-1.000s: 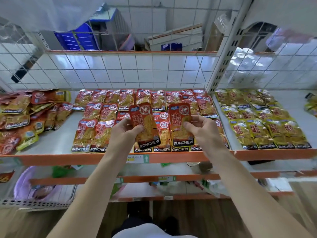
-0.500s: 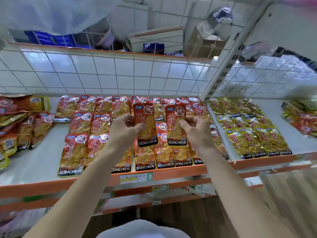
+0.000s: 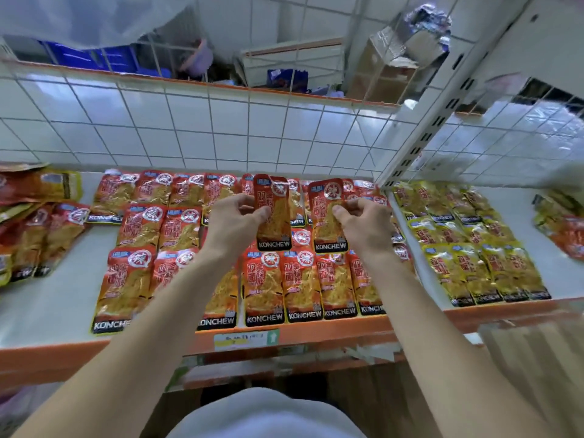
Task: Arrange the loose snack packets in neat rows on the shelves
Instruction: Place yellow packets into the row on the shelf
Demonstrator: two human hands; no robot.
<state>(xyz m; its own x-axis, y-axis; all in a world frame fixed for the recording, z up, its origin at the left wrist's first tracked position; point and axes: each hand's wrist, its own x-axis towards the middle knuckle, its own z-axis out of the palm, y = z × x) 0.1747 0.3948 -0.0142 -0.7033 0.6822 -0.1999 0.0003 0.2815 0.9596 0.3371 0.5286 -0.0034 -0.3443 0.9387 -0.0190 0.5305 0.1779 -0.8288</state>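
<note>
My left hand [image 3: 235,221] pinches a red KONCHEW snack packet [image 3: 273,229] by its left edge, held upright above the rows. My right hand [image 3: 363,222] pinches a second red packet [image 3: 327,200] by its right edge, beside the first. Below them, red packets [image 3: 284,289] lie in neat overlapping rows on the white shelf [image 3: 60,305] with an orange front lip. Both held packets hover over the middle and back rows, just right of centre.
Loose red and yellow packets [image 3: 31,229] lie in a heap at the shelf's left end. Yellow packets [image 3: 474,248] sit in rows on the right shelf section past a white upright [image 3: 420,134]. More loose packets [image 3: 562,226] lie far right. A wire grid [image 3: 189,128] backs the shelf.
Both hands have carried their packets farther back over the shelf, toward the rear rows, and slightly apart. The camera has come closer to the shelf and tilted.
</note>
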